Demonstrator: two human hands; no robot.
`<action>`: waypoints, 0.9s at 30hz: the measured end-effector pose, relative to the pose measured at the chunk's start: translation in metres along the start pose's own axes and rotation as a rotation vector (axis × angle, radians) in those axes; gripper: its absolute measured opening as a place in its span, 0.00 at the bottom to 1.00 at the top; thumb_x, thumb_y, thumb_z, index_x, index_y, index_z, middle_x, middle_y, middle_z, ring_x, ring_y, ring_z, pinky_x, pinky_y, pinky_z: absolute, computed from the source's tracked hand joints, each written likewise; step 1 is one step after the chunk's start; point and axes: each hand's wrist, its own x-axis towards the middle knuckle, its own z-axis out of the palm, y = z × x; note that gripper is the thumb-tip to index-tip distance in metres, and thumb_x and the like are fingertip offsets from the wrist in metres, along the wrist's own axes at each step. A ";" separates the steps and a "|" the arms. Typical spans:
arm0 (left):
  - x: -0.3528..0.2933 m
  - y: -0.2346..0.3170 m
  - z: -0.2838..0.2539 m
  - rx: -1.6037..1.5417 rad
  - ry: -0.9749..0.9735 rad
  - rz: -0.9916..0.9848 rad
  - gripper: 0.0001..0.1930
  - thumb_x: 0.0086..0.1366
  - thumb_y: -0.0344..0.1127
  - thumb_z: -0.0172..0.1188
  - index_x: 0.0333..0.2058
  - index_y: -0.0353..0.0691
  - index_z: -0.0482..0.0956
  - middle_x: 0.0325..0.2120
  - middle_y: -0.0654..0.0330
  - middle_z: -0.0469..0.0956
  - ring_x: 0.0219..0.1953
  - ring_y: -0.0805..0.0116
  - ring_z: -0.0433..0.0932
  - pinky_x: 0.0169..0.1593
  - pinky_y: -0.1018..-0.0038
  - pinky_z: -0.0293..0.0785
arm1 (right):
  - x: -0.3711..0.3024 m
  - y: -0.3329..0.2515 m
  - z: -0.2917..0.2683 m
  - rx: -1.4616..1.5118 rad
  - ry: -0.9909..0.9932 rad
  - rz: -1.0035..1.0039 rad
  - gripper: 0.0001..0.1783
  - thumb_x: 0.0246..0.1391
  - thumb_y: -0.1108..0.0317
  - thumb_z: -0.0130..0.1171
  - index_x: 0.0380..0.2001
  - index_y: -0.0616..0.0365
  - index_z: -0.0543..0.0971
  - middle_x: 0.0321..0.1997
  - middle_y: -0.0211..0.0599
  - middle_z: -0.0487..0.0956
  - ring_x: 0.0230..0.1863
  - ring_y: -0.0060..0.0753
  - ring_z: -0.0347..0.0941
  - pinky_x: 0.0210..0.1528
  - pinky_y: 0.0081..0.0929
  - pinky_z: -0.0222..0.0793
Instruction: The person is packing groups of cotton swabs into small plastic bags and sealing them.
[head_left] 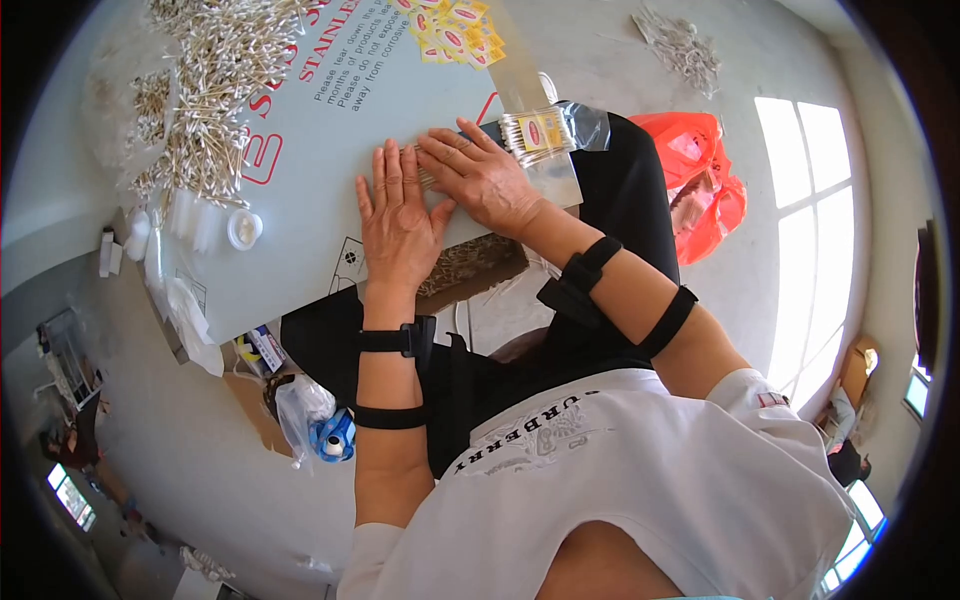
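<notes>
Near the table's front edge, my left hand lies flat on the metal-grey tabletop with its fingers stretched forward. My right hand rests beside it, fingers extended and pointing left, their tips touching the left hand's fingers. A few thin sticks, apparently cotton swabs, show partly between and under the fingers; how many is hidden. Just right of my right hand is a clear bag of cotton swabs with a yellow label. Both hands lie open, with nothing visibly gripped.
Loose cotton swabs are heaped at the table's far left. Yellow labels spread at the back. A small round white container stands left of my hands. Under the table edge is a box of swabs; a red plastic bag lies right.
</notes>
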 end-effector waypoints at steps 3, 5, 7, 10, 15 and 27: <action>0.000 0.000 0.000 0.025 0.001 0.001 0.42 0.63 0.53 0.57 0.68 0.38 0.52 0.70 0.52 0.48 0.73 0.57 0.43 0.72 0.51 0.38 | -0.004 -0.002 -0.004 0.007 -0.004 0.038 0.28 0.50 0.65 0.57 0.56 0.61 0.72 0.63 0.42 0.70 0.68 0.41 0.61 0.72 0.46 0.48; 0.001 0.000 0.000 -0.012 -0.015 0.002 0.43 0.62 0.54 0.58 0.68 0.38 0.51 0.70 0.52 0.47 0.73 0.57 0.43 0.71 0.51 0.38 | -0.007 -0.003 -0.007 0.010 -0.015 0.059 0.28 0.53 0.65 0.57 0.58 0.61 0.71 0.64 0.41 0.69 0.69 0.41 0.60 0.72 0.45 0.48; 0.001 -0.002 -0.002 -0.013 -0.017 0.008 0.44 0.61 0.55 0.59 0.68 0.38 0.51 0.70 0.52 0.47 0.73 0.57 0.43 0.71 0.51 0.38 | -0.007 -0.003 -0.008 0.007 -0.036 0.048 0.24 0.49 0.67 0.60 0.52 0.59 0.76 0.63 0.41 0.70 0.68 0.44 0.61 0.71 0.45 0.52; 0.001 -0.001 -0.002 -0.021 -0.018 0.022 0.45 0.60 0.54 0.60 0.68 0.38 0.51 0.70 0.52 0.48 0.73 0.56 0.43 0.71 0.51 0.38 | 0.000 -0.001 -0.001 0.115 0.173 0.142 0.19 0.44 0.68 0.59 0.42 0.56 0.82 0.57 0.39 0.75 0.62 0.44 0.66 0.64 0.42 0.62; 0.001 0.000 -0.005 -0.036 -0.024 0.012 0.45 0.59 0.53 0.62 0.68 0.38 0.52 0.70 0.51 0.49 0.73 0.56 0.44 0.71 0.51 0.38 | 0.001 -0.004 -0.007 0.264 0.210 0.284 0.12 0.41 0.73 0.65 0.34 0.56 0.81 0.40 0.36 0.77 0.45 0.43 0.72 0.44 0.38 0.71; 0.001 0.000 -0.004 -0.031 -0.013 0.007 0.44 0.60 0.53 0.61 0.68 0.38 0.52 0.70 0.52 0.49 0.73 0.57 0.44 0.72 0.52 0.37 | 0.013 0.007 -0.007 0.054 0.017 0.139 0.06 0.40 0.70 0.58 0.24 0.58 0.73 0.27 0.38 0.72 0.33 0.42 0.73 0.35 0.34 0.72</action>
